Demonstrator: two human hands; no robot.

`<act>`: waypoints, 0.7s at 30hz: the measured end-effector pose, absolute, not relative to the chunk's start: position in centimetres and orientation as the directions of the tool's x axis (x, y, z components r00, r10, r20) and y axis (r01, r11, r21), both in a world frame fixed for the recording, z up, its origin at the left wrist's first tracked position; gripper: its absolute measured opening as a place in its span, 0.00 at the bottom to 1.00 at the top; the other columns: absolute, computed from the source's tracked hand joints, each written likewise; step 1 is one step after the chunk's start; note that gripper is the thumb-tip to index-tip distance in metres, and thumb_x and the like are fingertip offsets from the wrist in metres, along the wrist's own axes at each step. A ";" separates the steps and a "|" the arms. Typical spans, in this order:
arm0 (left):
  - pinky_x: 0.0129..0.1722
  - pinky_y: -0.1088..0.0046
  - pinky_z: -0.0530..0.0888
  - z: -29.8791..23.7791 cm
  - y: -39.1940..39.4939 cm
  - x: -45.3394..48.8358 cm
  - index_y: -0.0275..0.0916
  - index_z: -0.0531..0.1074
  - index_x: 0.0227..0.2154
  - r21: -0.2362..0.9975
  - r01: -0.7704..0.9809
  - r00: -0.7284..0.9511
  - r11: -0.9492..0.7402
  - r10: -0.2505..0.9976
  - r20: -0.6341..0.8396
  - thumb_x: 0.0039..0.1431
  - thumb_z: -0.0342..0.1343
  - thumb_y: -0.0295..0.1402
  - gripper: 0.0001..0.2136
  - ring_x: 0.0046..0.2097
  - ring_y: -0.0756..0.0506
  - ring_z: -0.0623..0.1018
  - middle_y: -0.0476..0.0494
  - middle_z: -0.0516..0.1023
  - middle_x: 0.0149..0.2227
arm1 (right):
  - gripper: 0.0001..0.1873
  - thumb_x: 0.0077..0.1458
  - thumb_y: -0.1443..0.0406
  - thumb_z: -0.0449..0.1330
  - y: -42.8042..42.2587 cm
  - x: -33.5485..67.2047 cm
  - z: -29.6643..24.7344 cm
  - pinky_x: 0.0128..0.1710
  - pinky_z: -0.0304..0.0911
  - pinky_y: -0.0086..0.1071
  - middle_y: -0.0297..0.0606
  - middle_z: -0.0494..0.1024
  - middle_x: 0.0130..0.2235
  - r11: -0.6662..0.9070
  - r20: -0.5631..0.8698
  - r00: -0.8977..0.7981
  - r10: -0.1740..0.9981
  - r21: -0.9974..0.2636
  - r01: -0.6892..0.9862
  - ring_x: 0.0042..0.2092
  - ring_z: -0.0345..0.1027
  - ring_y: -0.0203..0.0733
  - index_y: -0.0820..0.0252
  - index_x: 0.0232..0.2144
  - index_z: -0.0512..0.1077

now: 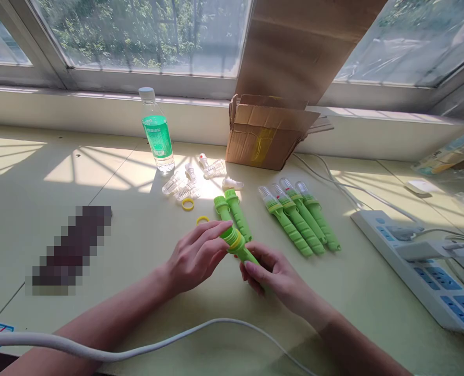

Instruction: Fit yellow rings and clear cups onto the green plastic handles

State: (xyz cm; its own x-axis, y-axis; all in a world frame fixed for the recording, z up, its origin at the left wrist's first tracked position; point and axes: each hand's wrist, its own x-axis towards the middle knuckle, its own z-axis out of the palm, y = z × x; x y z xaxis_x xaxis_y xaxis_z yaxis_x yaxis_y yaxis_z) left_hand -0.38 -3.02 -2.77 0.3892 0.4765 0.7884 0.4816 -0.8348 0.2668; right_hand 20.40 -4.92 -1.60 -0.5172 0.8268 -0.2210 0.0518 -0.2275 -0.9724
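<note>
Near centre, our right hand pinches one tube, hiding its near end; our left hand bends at its top, thumb hidden: we cannot tell its grip. Farther lie two rings, two uncapped tubes; right, four capped tubes.

Head view | your right hand gripped a green tube | your left hand was at its threaded end, yellow ring around the neck | two uncapped green tubes lay just beyond | four clear-capped tubes lay rightward | bottle stood behind clear caps
</note>
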 end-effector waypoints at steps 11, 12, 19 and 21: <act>0.46 0.62 0.77 -2.4 -2.9 -0.1 0.37 0.65 0.41 0.306 0.452 0.380 -0.838 0.492 0.783 0.53 0.61 0.26 0.14 0.50 0.43 0.75 0.35 0.76 0.48 | 0.16 0.56 0.55 0.58 -5.1 20.6 -1.6 0.14 0.43 0.22 0.24 0.65 0.20 -0.310 -0.318 -0.492 0.810 -0.945 0.100 0.16 0.48 0.27 0.56 0.43 0.62; 0.46 0.61 0.77 -2.4 -2.8 -0.1 0.37 0.65 0.40 0.313 0.445 0.377 -0.839 0.492 0.784 0.52 0.62 0.27 0.14 0.51 0.43 0.75 0.34 0.76 0.48 | 0.18 0.55 0.56 0.60 -5.2 20.5 -1.5 0.13 0.44 0.21 0.23 0.67 0.21 -0.326 -0.338 -0.472 0.814 -0.939 0.110 0.16 0.48 0.26 0.54 0.44 0.61; 0.46 0.62 0.77 -2.7 -3.1 -0.3 0.38 0.64 0.39 0.285 0.447 0.394 -0.848 0.473 0.788 0.53 0.59 0.21 0.13 0.52 0.43 0.74 0.34 0.75 0.49 | 0.13 0.55 0.56 0.59 -4.7 20.5 -1.3 0.21 0.55 0.25 0.29 0.67 0.26 -0.218 -0.228 -0.519 0.824 -0.973 0.082 0.21 0.59 0.29 0.60 0.29 0.67; 0.46 0.63 0.77 -2.7 -3.1 -0.3 0.37 0.65 0.38 0.271 0.449 0.403 -0.851 0.463 0.790 0.53 0.59 0.21 0.12 0.52 0.42 0.74 0.33 0.75 0.49 | 0.15 0.57 0.55 0.57 -4.6 20.8 -1.4 0.22 0.55 0.26 0.30 0.66 0.24 -0.192 -0.212 -0.534 0.819 -0.977 0.093 0.22 0.58 0.29 0.61 0.28 0.67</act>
